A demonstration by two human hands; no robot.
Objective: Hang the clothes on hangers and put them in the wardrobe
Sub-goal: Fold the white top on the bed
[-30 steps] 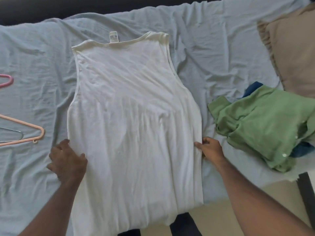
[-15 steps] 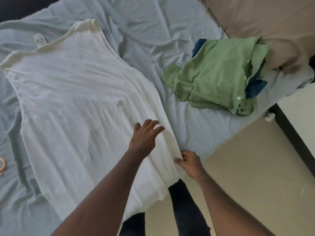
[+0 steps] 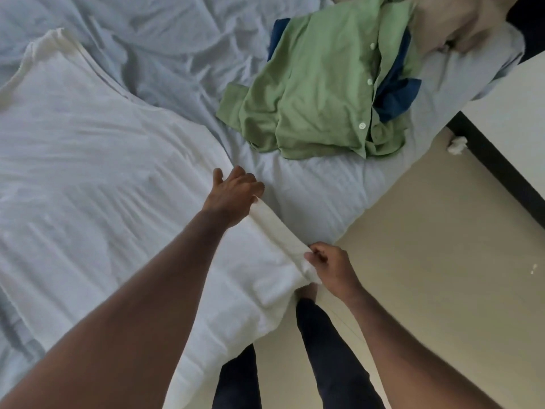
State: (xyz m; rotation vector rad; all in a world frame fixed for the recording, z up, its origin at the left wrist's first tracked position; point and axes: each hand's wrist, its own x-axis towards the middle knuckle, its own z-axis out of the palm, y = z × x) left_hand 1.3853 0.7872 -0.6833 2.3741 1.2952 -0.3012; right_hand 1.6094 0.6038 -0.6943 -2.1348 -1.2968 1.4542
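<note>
The main risk is the white tank top (image 3: 112, 184) sliding off the bed (image 3: 324, 196). Its lower hem already hangs over the mattress edge toward the floor (image 3: 436, 261), and a pull on 1 side seam alone could drag the light, limp fabric down or bunch it. The right hand (image 3: 330, 267) pinches the folded side edge near the hem, a closed grip on the cloth. The left hand (image 3: 233, 193) lies higher along the same edge, fingers spread and fairly straight, pressing or reaching rather than clasping, so its grip reads as open. If that hand lifts, the smoothed front may wrinkle. No hanger shows in this view, so hanging likely needs a reach elsewhere, and the top could shift meanwhile.

The tank top is sleeveless, off-white, thin and slightly creased, spread flat on the pale blue sheet with its neckline at the upper left. A green button shirt (image 3: 318, 84) lies crumpled well apart on the bed, over something dark blue (image 3: 395, 93).
</note>
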